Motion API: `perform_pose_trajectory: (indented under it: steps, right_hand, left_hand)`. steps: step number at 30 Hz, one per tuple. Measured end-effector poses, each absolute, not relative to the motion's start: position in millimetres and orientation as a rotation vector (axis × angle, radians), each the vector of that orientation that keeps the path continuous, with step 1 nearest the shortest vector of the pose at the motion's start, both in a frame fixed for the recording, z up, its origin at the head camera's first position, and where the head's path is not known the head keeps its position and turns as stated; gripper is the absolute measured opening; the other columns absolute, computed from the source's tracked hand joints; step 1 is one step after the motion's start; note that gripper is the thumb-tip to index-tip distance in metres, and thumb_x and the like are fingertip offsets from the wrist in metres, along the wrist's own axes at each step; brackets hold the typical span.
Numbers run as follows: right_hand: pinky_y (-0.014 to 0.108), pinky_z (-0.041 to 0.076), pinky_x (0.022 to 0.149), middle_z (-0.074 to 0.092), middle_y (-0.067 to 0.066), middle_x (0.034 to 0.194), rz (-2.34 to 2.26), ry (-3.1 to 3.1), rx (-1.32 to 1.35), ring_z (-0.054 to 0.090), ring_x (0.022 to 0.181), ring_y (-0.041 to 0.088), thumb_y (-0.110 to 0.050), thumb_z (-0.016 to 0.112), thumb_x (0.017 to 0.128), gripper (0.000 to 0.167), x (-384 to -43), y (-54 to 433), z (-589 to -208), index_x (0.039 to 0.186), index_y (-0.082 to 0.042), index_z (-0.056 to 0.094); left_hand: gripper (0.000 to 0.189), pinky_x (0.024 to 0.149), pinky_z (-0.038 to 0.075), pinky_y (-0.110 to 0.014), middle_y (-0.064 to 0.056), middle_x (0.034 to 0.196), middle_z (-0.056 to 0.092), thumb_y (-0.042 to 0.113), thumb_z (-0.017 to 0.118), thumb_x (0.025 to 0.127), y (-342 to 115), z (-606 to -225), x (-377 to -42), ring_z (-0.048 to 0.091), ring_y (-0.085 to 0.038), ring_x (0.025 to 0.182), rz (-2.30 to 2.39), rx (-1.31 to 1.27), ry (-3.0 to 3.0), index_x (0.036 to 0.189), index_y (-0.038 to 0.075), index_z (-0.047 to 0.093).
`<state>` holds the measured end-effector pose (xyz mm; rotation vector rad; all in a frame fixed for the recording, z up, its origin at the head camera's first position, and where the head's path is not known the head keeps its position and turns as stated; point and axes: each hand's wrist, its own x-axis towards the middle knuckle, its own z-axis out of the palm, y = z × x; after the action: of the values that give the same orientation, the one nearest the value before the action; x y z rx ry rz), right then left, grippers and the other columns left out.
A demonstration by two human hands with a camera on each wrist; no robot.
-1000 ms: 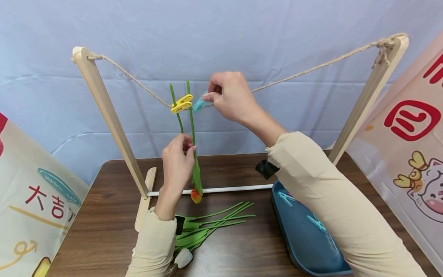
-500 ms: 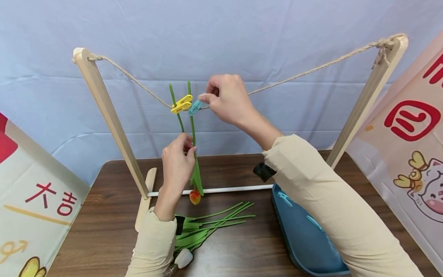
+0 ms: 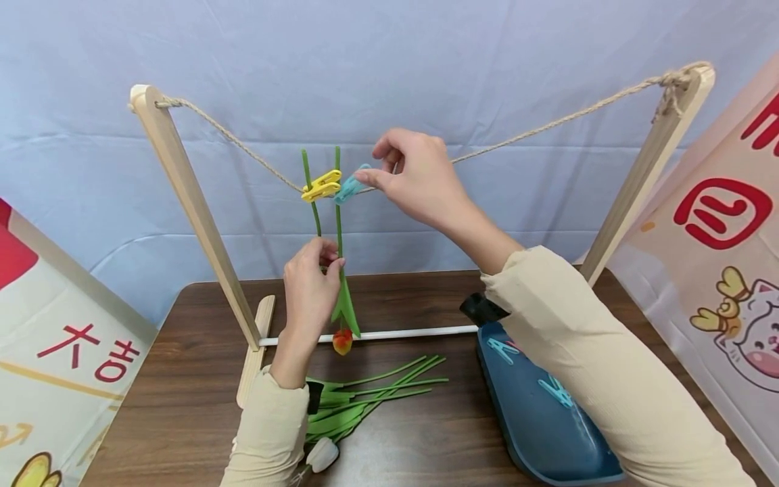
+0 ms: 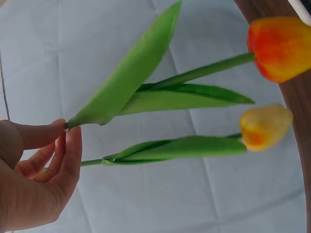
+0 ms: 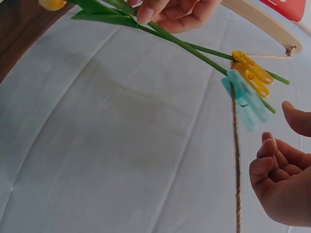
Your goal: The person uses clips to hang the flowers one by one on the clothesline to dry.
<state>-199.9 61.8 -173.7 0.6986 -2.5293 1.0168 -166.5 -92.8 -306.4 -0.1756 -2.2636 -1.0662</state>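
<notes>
My left hand (image 3: 312,287) pinches the green stem of a red-orange tulip (image 4: 282,48), which hangs head down. A light blue clothespin (image 3: 348,188) clips that stem to the rope (image 3: 548,126). Thumb and fingers of my right hand (image 3: 422,176) are spread apart just off the clothespin's handle end; the right wrist view shows a gap between them and the blue clothespin (image 5: 243,92). To the left, a yellow clothespin (image 3: 321,186) holds a second stem on the rope, with a pale yellow tulip (image 4: 265,127) at its lower end, behind my left hand in the head view.
Wooden posts (image 3: 195,220) carry the rope, joined low down by a white rod (image 3: 420,333). Several tulip stems (image 3: 389,392) and a white tulip (image 3: 323,454) lie on the brown table (image 3: 426,446). At right, a blue tray (image 3: 541,439) holds clothespins (image 3: 555,391), partly under my right sleeve.
The blue clothespin has come onto the tulip stem at the rope. My right hand has let go of it and drawn back slightly right. The left hand keeps its pinch.
</notes>
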Motion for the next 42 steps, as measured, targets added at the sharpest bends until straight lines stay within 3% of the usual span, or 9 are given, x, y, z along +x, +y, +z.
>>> perform_pose_trajectory:
  steps: [8, 26, 33, 42]
  right_hand:
    - [0.028, 0.037, 0.056, 0.059, 0.006, 0.066, 1.033, -2.584, 0.755, 0.050, 0.060, 0.020, -0.018, 0.069, 0.082, 0.015, -198.4, 79.4, -176.9, 0.074, -0.006, 0.065]
    - [0.031, 0.041, 0.055, 0.058, 0.004, 0.062, 0.945, -2.947, 0.847, 0.054, 0.055, 0.020, -0.019, 0.067, 0.084, 0.013, -199.1, 115.1, -192.6, 0.080, -0.007, 0.068]
    - [0.032, 0.041, 0.056, 0.059, 0.004, 0.065, 0.912, -3.071, 0.841, 0.055, 0.055, 0.018, -0.020, 0.065, 0.085, 0.015, -205.1, 143.3, -211.6, 0.083, -0.006, 0.068]
    - [0.028, 0.039, 0.048, 0.056, 0.004, 0.061, 1.007, -3.157, 0.761, 0.054, 0.053, 0.017, -0.015, 0.062, 0.087, 0.012, -205.7, 188.8, -251.1, 0.082, -0.005, 0.066]
  left_hand:
    - [0.012, 0.065, 0.048, -0.037, -0.012, 0.077, 0.062, -0.004, 0.068, 0.077, -94.1, -308.1, -167.6, 0.062, -0.025, 0.072, -1.067, -0.155, -2.272, 0.087, -0.002, 0.062]
    - [0.010, 0.066, 0.048, -0.037, -0.012, 0.078, 0.062, -0.003, 0.068, 0.078, -93.6, -308.7, -166.3, 0.063, -0.025, 0.073, -1.071, -0.149, -2.283, 0.087, -0.002, 0.062]
    - [0.009, 0.070, 0.045, -0.039, -0.012, 0.076, 0.062, -0.003, 0.068, 0.078, -94.5, -310.7, -165.0, 0.062, -0.026, 0.072, -1.064, -0.158, -2.276, 0.084, -0.003, 0.062]
    - [0.007, 0.068, 0.045, -0.039, -0.011, 0.075, 0.062, -0.001, 0.067, 0.079, -93.1, -314.9, -159.5, 0.062, -0.025, 0.071, -1.081, -0.180, -2.294, 0.083, -0.001, 0.062]
